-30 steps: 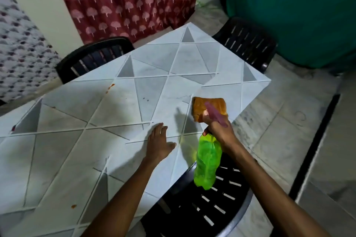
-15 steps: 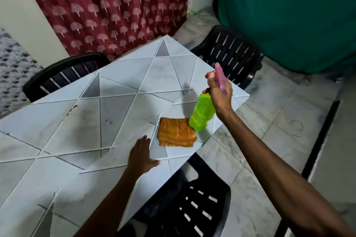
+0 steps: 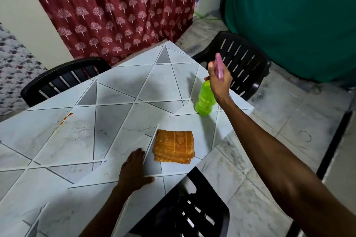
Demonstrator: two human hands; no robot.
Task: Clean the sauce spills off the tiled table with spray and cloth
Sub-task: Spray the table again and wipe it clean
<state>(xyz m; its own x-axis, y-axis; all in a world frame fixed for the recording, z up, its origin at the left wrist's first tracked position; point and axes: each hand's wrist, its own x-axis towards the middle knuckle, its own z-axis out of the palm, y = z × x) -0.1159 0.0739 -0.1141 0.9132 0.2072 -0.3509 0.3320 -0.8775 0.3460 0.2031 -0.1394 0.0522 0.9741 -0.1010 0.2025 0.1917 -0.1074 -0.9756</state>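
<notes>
The right hand [image 3: 219,81] grips the pink head of the green spray bottle [image 3: 205,100], fingers wrapped round the trigger part, holding it over the table's [image 3: 123,86] far right corner; whether the base touches the tile cannot be told. The left hand [image 3: 134,171] lies flat and open on the near edge, holding nothing, just beside the folded orange cloth [image 3: 174,146], which rests on the tile well apart from the bottle.

The step in hand looks like bringing the spray to bear on the spill. The plain red sauce streak [image 3: 65,118] lies on the left side, well apart from both hands, with faint specks scattered near it. To do this well, the bottle wants carrying across over the table, nozzle turned down and toward the streak, and the trigger squeezed close enough that mist lands on the sauce and not on the clean tiles. The free left hand is best placed to pick up the cloth for wiping.

Nothing stands between bottle and streak; the top is otherwise bare. Black chairs [image 3: 246,63] sit at the far, left and near sides, tucked close, and the near one crowds the person's stance. A red curtain [image 3: 115,9] hangs behind the table, so overspray aimed that way could reach it.
</notes>
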